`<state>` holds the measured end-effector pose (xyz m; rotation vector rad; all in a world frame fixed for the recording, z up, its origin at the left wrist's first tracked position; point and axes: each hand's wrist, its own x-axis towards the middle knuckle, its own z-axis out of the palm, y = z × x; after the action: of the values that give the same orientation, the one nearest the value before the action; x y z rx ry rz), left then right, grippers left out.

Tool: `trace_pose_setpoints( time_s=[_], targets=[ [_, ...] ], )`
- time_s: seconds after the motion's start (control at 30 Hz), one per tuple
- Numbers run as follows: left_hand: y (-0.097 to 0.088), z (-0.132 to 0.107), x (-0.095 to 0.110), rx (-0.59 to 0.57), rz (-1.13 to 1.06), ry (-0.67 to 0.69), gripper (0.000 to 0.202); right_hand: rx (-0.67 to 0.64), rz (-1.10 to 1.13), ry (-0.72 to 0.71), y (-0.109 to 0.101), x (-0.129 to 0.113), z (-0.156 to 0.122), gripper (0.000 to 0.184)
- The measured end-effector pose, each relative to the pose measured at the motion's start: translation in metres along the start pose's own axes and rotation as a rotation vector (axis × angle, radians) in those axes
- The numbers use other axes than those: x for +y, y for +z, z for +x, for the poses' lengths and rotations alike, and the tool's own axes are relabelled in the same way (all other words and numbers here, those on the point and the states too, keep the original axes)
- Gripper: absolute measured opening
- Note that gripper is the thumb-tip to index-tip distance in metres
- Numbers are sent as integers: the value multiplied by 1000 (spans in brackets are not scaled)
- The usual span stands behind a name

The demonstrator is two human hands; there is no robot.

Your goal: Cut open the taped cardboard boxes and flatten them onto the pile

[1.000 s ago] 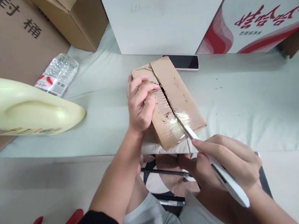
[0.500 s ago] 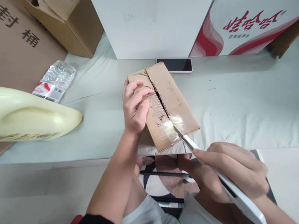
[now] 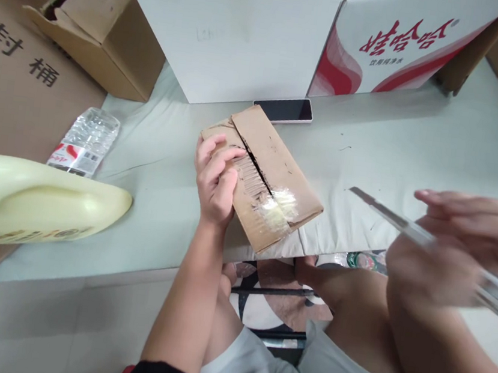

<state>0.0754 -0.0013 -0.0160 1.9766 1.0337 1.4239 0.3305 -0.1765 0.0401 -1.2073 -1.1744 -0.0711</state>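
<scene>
A small brown cardboard box lies on a pale cloth, its top seam slit and clear tape bunched near its front end. My left hand presses down on the box's left flap with fingers curled over the torn edge. My right hand, blurred by motion, is closed round a white utility knife whose blade points left, lifted clear to the right of the box.
A phone lies behind the box against a white carton. A red-and-white carton stands at the back right, brown cartons at left. A crushed water bottle and a cream plastic jug are on the left.
My right hand has pulled the knife out of the taped seam and swung it up and to the right. My left hand stays on the box.
</scene>
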Motion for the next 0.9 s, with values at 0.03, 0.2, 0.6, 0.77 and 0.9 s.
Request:
trace_pose_setpoints(
  time_s=[0.03, 0.2, 0.6, 0.77, 0.9],
  targets=[
    [0, 0, -2, -3, -17, -2, 32, 9, -94, -30, 10, 10, -2, 11],
    [2, -4, -12, -12, -187, -14, 34, -460, -217, 166, 45, 24, -17, 26],
    [12, -10, -14, -61, -344, -46, 36, -510, -73, 153, 58, 7, -24, 28],
    [5, -10, 3, -57, -97, -4, 36, -523, -64, -46, 60, 5, -24, 36],
    [-11, -10, 50, -309, 79, 236, 54, -538, -107, -5, 61, -1, -25, 31]
  ],
)
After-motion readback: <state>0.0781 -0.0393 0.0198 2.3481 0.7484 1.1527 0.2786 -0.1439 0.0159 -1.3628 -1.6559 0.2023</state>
